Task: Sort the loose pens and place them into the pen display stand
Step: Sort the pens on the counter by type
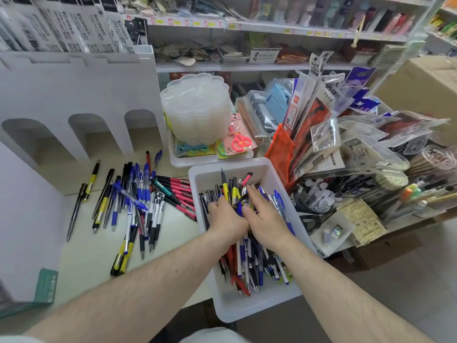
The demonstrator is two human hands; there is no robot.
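A white plastic bin [265, 302] in front of me is full of mixed loose pens [249, 266]. Both my hands are inside it, side by side. My left hand [226, 220] is curled down into the pile, its fingertips buried among the pens. My right hand [263, 214] lies on the pens with its fingers reaching forward over a dark pen; a grip is not clear. Sorted pens lie on the shelf surface to the left: blue-and-white ones [138, 194], red ones [181, 194], yellow-and-black ones [99, 206]. The white pen display stand [81, 95] with arched slots rises behind them.
A stack of clear flower-shaped trays [195, 110] sits in a white tray with pink scissors [238, 142] behind the bin. Packaged stationery [321, 134] crowds the right side. A cardboard box [420, 87] stands far right. Shelves of goods run along the back.
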